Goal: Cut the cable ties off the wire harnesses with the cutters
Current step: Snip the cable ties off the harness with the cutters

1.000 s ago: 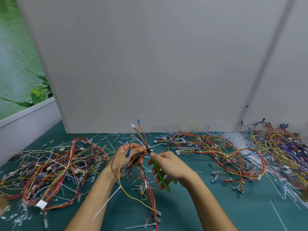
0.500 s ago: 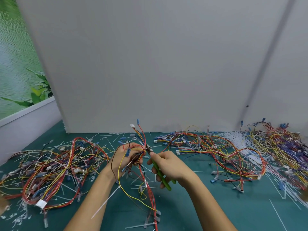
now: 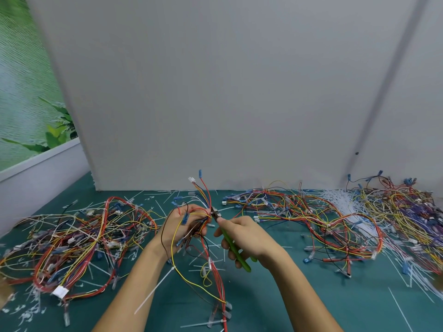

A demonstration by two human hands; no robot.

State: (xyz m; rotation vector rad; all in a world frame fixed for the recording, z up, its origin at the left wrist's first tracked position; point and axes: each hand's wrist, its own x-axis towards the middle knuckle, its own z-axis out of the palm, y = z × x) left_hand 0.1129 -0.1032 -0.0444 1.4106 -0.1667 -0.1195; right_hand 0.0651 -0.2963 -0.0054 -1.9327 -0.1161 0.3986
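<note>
The left hand grips a wire harness above the middle of the desk, fingers curled round the bundle, with wire ends fanning toward 12 o'clock. The right hand is wrapped round the green-handled cutters, whose nose meets the bundle beside the left fingertips; whether the blades are closed is too small to tell. Snipped cable ties litter the desk, so much seems done. A long white tie hangs from the held harness at 7 o'clock. Harness heaps lie at 9 o'clock and 3 o'clock; I cannot tell which remain tied.
</note>
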